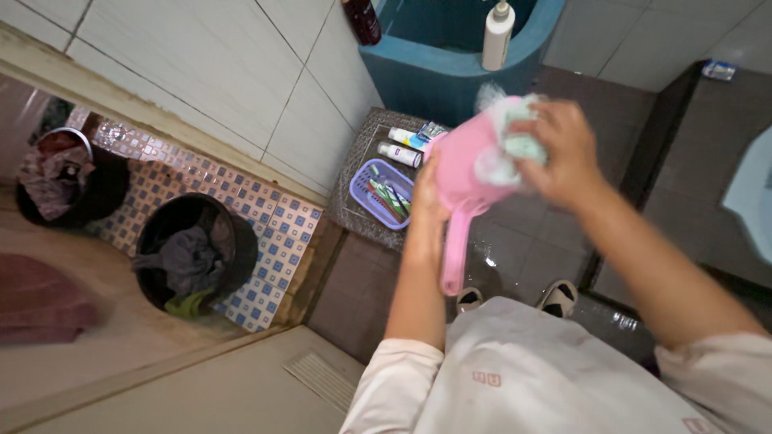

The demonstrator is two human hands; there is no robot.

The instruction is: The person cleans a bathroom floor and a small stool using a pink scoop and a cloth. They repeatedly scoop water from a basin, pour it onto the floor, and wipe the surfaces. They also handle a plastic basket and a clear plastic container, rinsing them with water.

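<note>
- Crowding the frame's middle left: purple basket (366,197) of toothbrushes beside two white tubes (400,153), on a wicker stand (351,210); blue tub (450,76) above; two dark buckets (233,241) of laundry at left.
- Held mid-frame: pink dipper (462,173), handle pointing down, long axis near vertical, slightly tilted.
- Left hand (426,201) fingers wrapped around dipper; right hand (559,153) fingers pinching pale green cloth (515,149) against its bowl.

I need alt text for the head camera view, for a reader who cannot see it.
A person's left hand holds a pink plastic scoop while the right hand rubs it with a pale green cloth. Below lie a wet tiled floor and a purple basket of toothbrushes.
</note>
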